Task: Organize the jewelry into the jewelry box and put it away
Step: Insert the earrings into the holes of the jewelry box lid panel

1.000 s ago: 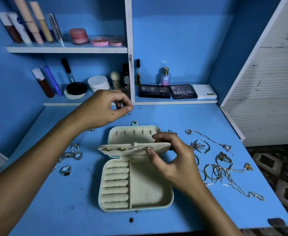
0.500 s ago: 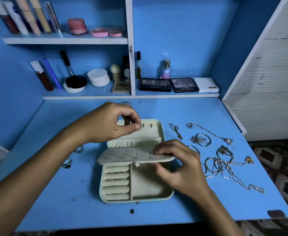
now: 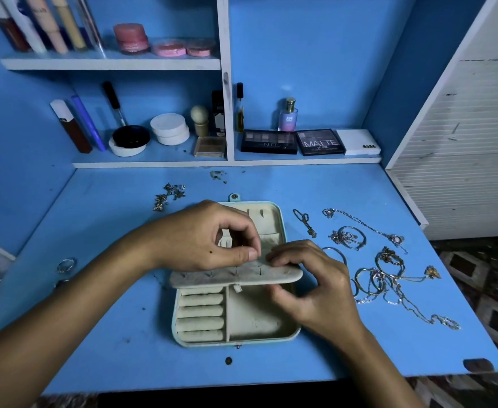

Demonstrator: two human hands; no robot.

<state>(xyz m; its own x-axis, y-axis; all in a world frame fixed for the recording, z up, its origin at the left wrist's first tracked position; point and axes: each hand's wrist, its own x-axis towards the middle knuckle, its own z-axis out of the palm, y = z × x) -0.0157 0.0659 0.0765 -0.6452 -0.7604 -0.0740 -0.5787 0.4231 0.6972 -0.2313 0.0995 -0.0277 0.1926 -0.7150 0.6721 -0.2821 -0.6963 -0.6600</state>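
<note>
R hand (image 3: 309, 287) pinches cream padded earring flap (image 3: 236, 275) of open mint jewelry box (image 3: 236, 341), steadying it; L hand (image 3: 209, 240) pinches sth tiny, prob. earring to pin.

Much of the open cream jewelry box's lid (image 3: 266, 219) is being covered by the left hand (image 3: 203, 237); whatever is being pinched there is too small to tell; the tall cosmetic tubes (image 3: 40, 23) are being cut off by the top edge.
</note>
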